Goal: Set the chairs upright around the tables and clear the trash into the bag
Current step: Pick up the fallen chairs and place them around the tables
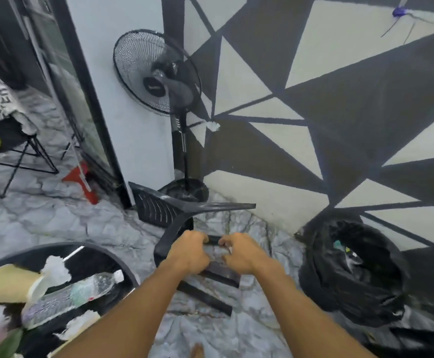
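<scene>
A black plastic chair [174, 210] lies tipped over on the marble floor in the middle of the view, its legs pointing toward the wall and toward me. My left hand [191, 250] and my right hand [239, 254] both grip a bar of the chair, close side by side. To the right a black trash bag [324, 277] stands open on the floor with some rubbish inside. At the lower left a round black table [86, 262] carries a clear plastic bottle [74, 293], crumpled white paper [54, 267] and a pale paper plate [6, 282].
A black standing fan [159, 73] stands against the white pillar just behind the chair, its base [184, 189] touching the chair's back. The black-and-cream patterned wall runs along the right. A folding chair [12, 140] with cloths and a red object [81, 182] sit at the left.
</scene>
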`<state>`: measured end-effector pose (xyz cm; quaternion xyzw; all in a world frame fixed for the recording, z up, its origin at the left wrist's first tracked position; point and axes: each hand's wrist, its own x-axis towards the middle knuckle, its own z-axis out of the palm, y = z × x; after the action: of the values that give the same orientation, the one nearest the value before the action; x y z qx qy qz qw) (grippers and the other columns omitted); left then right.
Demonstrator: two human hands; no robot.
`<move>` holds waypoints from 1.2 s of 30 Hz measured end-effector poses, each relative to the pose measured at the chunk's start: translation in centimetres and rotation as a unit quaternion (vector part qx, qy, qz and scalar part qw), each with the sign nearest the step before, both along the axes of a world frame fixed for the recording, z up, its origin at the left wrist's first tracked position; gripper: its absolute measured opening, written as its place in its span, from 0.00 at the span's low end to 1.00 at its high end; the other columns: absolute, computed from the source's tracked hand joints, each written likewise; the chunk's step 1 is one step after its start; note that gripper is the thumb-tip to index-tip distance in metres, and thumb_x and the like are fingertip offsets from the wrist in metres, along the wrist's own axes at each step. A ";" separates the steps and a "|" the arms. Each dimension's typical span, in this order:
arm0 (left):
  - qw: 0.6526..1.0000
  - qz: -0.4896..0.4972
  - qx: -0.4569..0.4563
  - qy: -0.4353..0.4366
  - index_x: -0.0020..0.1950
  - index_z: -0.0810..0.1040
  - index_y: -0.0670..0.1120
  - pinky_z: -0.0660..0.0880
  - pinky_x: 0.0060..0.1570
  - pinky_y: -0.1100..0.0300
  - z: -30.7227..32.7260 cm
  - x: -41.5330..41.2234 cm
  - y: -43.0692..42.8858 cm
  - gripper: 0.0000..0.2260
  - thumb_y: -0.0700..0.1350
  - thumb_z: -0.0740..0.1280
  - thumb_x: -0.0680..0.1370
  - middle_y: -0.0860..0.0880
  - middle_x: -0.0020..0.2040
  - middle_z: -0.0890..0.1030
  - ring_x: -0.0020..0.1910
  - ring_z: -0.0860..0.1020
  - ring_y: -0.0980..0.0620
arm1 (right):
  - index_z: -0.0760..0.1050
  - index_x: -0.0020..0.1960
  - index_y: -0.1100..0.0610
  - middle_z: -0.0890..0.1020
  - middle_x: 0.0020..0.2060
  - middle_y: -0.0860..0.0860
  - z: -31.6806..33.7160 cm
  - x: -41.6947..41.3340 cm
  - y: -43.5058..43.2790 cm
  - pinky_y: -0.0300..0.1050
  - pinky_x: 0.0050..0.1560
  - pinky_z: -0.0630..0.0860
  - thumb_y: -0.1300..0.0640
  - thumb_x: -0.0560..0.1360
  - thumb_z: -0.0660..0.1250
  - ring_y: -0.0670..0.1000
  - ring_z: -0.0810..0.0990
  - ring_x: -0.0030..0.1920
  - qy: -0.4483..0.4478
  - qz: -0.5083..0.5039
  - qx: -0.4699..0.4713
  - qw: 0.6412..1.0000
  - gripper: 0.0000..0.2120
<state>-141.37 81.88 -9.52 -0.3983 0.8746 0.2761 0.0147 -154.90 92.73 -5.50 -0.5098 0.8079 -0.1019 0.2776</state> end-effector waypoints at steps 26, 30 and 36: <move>0.901 0.394 0.173 -0.056 0.62 0.76 0.50 0.80 0.52 0.52 -29.7 -10.9 -27.9 0.26 0.51 0.72 0.65 0.49 0.58 0.79 0.55 0.79 0.46 | 0.74 0.67 0.51 0.79 0.62 0.51 -30.9 -17.0 -45.8 0.53 0.58 0.78 0.52 0.68 0.73 0.55 0.78 0.60 -0.025 0.417 0.168 0.893 0.28; 0.902 0.391 0.170 -0.068 0.66 0.74 0.50 0.77 0.57 0.49 -36.1 -11.1 -31.7 0.31 0.53 0.74 0.64 0.48 0.61 0.76 0.62 0.74 0.44 | 0.75 0.62 0.50 0.80 0.57 0.52 -38.5 -16.0 -49.9 0.52 0.51 0.80 0.51 0.66 0.75 0.57 0.80 0.56 -0.035 0.479 0.157 0.863 0.25; 0.913 0.367 0.162 -0.071 0.67 0.71 0.51 0.74 0.56 0.50 -42.5 -11.7 -34.9 0.36 0.61 0.76 0.62 0.47 0.61 0.76 0.59 0.74 0.44 | 0.65 0.72 0.51 0.73 0.61 0.55 -46.5 -14.1 -53.8 0.56 0.60 0.74 0.43 0.63 0.77 0.58 0.73 0.61 0.022 0.576 0.154 0.803 0.42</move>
<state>-153.08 46.93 -52.02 -0.7018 0.6069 0.3709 0.0388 -168.99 38.93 -52.00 -0.8337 0.3770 0.2136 0.3424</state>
